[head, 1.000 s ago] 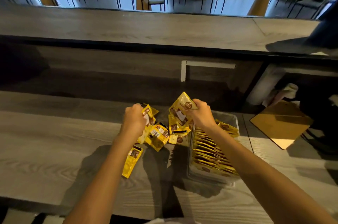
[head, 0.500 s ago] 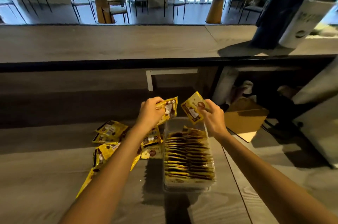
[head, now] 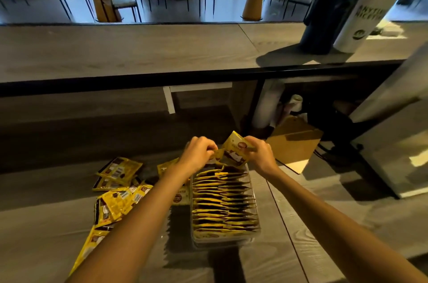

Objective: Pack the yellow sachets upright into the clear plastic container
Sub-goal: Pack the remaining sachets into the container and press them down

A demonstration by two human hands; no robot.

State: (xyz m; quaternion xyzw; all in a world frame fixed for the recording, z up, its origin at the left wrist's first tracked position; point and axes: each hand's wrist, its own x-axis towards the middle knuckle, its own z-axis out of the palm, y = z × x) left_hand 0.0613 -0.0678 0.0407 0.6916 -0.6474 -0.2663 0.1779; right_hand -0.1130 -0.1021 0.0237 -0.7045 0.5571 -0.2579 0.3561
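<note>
A clear plastic container (head: 228,242) sits on the grey wooden counter, filled with a row of several yellow sachets (head: 224,204) standing upright. My left hand (head: 199,153) and my right hand (head: 260,155) are both over the container's far end. The right hand grips a yellow sachet (head: 236,148) held upright above the rim. The left hand pinches another sachet (head: 217,154) whose edge touches the first. A loose pile of sachets (head: 118,192) lies on the counter left of the container, partly hidden by my left forearm.
A raised counter ledge (head: 139,51) runs across the back, with a dark cylinder (head: 324,9) and a white printed tube (head: 361,19) on its right. A tan board (head: 294,144) lies right of my hands. A pale panel (head: 393,144) stands at the right edge.
Both hands have come lower and closer together over the container's far end, so the two held sachets now touch. The camera view has shifted slightly; the loose pile looks unmoved.
</note>
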